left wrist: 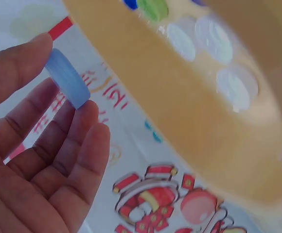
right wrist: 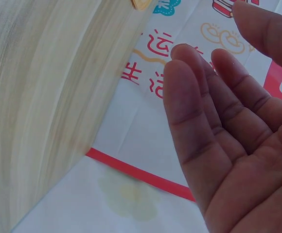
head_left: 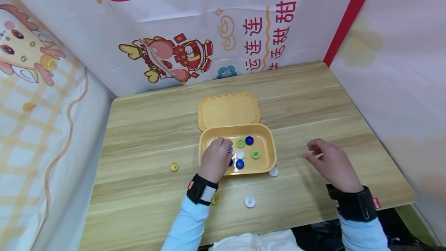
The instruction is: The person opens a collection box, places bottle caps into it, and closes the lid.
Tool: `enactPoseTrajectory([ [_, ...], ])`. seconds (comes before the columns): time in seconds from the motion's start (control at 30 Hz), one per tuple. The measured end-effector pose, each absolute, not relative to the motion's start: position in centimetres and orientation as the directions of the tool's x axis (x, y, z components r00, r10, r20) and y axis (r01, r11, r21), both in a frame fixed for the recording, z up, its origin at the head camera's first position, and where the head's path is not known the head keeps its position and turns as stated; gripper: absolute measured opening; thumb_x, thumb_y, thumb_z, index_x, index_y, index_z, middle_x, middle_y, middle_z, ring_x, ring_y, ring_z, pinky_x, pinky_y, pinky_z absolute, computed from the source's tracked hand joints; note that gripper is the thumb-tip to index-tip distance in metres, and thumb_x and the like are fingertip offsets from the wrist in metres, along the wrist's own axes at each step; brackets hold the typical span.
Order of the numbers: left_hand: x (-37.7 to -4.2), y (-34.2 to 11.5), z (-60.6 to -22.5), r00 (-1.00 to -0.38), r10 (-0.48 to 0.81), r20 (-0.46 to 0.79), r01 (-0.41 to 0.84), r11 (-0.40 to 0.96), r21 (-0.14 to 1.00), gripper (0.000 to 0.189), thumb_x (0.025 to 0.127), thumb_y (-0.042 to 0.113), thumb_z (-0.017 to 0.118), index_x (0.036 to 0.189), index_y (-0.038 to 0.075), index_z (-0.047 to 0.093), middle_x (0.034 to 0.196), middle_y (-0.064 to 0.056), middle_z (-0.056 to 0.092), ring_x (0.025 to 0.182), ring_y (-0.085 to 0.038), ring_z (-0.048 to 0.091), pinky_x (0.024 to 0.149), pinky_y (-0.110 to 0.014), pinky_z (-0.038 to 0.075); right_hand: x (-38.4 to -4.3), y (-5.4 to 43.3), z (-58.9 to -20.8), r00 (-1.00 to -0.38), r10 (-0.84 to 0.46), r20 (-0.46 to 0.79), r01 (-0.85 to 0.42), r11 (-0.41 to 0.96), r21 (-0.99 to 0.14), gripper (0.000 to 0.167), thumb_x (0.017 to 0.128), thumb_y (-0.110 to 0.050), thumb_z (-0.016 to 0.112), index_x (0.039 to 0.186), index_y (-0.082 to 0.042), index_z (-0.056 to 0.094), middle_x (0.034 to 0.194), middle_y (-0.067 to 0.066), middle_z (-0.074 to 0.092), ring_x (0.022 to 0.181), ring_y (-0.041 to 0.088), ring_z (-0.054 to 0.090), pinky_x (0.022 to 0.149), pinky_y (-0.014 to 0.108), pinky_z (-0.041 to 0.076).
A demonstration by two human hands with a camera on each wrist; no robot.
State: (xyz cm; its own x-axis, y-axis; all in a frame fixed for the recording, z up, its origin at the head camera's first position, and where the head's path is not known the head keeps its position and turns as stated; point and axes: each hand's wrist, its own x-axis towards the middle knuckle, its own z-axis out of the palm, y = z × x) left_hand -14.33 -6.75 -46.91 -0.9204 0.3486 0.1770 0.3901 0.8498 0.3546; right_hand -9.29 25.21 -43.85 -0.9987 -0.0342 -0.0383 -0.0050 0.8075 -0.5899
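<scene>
My left hand [head_left: 215,161] is over the left part of a shallow yellow tray [head_left: 266,165]. In the left wrist view, its thumb and fingers pinch a light blue plastic disc [left wrist: 68,79] by the edge. Inside the tray lie dark blue discs [head_left: 249,140], green discs [head_left: 255,154] and white discs [head_left: 240,154], some hidden behind the left hand. Well to the right of the tray, my right hand [head_left: 332,164] hovers above the table with loosely bent fingers and holds nothing.
A yellow lid [head_left: 228,109] lies behind the tray. On the wooden table [head_left: 146,196] are loose discs: a yellow disc [head_left: 174,167] at left, another yellow disc [head_left: 215,199] by the left wrist, a white disc [head_left: 249,201] in front, and one white disc [head_left: 273,171] beside the tray's corner.
</scene>
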Motion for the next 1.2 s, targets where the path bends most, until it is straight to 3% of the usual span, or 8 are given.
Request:
enactPoseTrajectory([
  [0.23, -15.6, -5.4, -48.7, -0.906, 0.396, 0.148, 0.423, 0.844, 0.331, 0.025, 0.074, 0.005, 0.082, 0.096, 0.004, 0.07, 0.085, -0.006, 0.059, 0.077, -0.021, 0.059, 0.064, -0.034, 0.052, -9.3, 25.4, -44.0, -0.999, -0.029, -0.029, -0.006, 0.812, -0.584, 0.028, 0.091, -0.016, 0.069, 0.11, 0.002, 0.06, 0.097, 0.02, 0.067, 0.087, 0.032, 0.064, 0.072, 0.049, 0.055],
  [0.6, -16.6, -4.1, -49.9, -0.91, 0.414, -0.03, 0.397, 0.888, 0.231, 0.018, 0.079, 0.005, 0.078, 0.096, 0.003, 0.07, 0.084, -0.008, 0.058, 0.071, -0.02, 0.057, 0.058, -0.03, 0.05, -9.3, 25.6, -44.2, -0.999, -0.037, -0.038, -0.007, 0.811, -0.585, 0.028, 0.091, -0.016, 0.069, 0.111, 0.002, 0.061, 0.097, 0.019, 0.067, 0.086, 0.032, 0.063, 0.072, 0.049, 0.055],
  [1.2, -16.7, -3.8, -52.1, -0.931, 0.366, 0.004, 0.36, 0.915, 0.181, 0.016, 0.084, -0.003, 0.066, 0.1, 0.002, 0.069, 0.086, -0.011, 0.06, 0.07, -0.023, 0.06, 0.058, -0.033, 0.051, -9.2, 25.6, -44.8, -0.995, -0.042, -0.089, 0.02, 0.802, -0.597, 0.031, 0.093, -0.017, 0.067, 0.115, 0.003, 0.06, 0.099, 0.018, 0.066, 0.086, 0.031, 0.063, 0.072, 0.047, 0.055],
])
